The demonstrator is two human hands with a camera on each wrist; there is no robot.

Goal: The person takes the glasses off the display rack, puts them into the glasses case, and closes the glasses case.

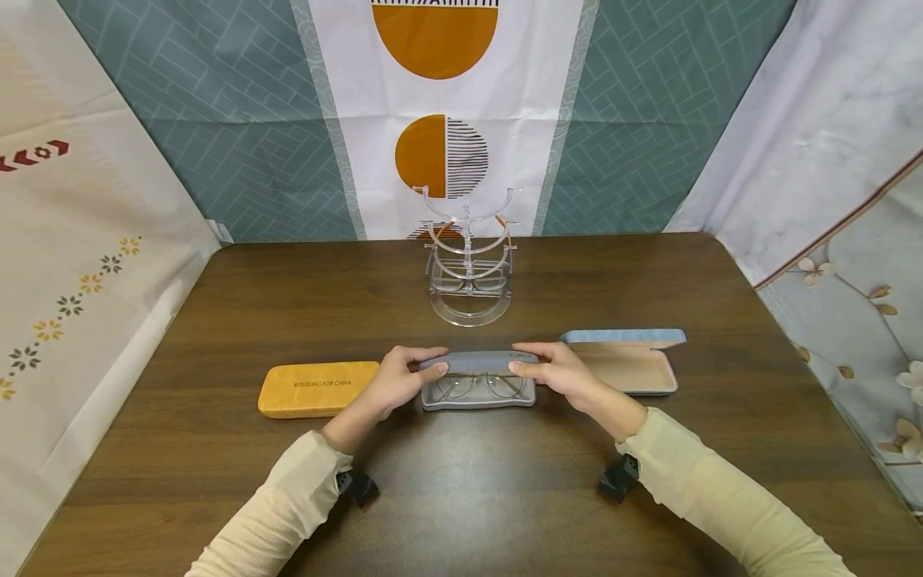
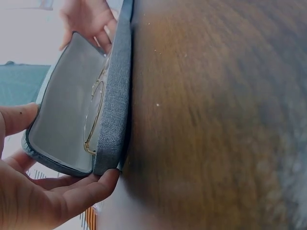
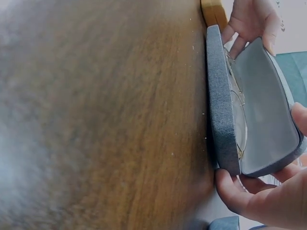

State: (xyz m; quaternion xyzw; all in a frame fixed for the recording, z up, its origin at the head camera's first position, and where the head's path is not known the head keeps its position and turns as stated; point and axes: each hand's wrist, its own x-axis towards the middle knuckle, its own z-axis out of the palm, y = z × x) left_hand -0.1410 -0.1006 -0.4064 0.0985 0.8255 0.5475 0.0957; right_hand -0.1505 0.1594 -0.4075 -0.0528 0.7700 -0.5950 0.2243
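Observation:
A grey glasses case (image 1: 479, 403) lies on the table in the head view, its lid (image 1: 479, 361) partly raised. Inside rests a pair of thin gold-framed glasses (image 1: 504, 386). My left hand (image 1: 398, 380) grips the left end of the case, thumb on the lid's front edge and fingers behind. At the opposite end, my right hand (image 1: 566, 373) holds the lid in the same manner. Both wrist views show the pale lining of the lid (image 2: 67, 105) and the glasses (image 3: 243, 120) in the lower half.
Left of the grey case is a closed yellow glasses case (image 1: 317, 388) with printed lettering. A blue glasses case (image 1: 634, 373) stands open on the right, with a pale lining. Behind, a clear tiered display stand (image 1: 467, 314) bears glasses (image 1: 490, 284) on the wooden table (image 1: 324, 304).

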